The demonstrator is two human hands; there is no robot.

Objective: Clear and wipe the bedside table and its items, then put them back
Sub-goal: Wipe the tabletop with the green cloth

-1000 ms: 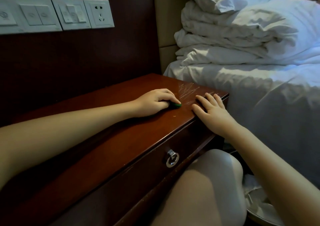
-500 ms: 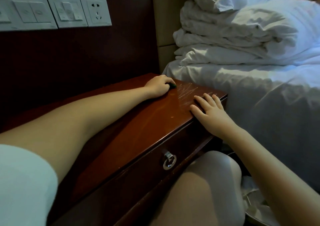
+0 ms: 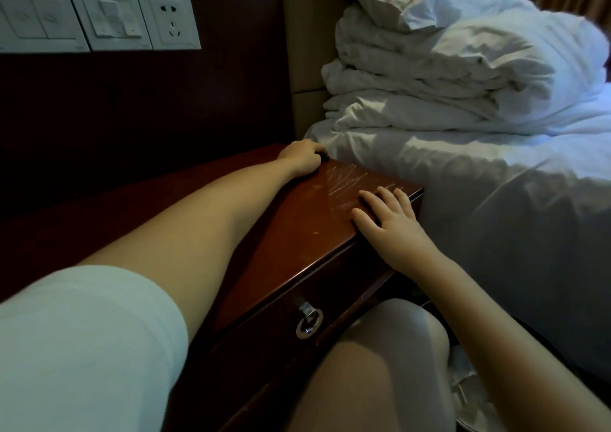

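As left hand (image 3: 300, 162) grips a dark object (image 3: 325, 158), bedside table (image 3: 297, 233) stretches bedward.

left hand (image 3: 302, 160) gripping cloth (image 3: 324, 158), right hand (image 3: 393, 221) flat

The bedside table (image 3: 297, 233) stands just left of the bed (image 3: 479, 180), below the wall switches (image 3: 112, 18).

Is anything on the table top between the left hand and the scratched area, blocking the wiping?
No object is visible there. The left hand, gripping a dark pad at the far corner, is beside the scratches; only the right hand rests flat on the table top at their near end.
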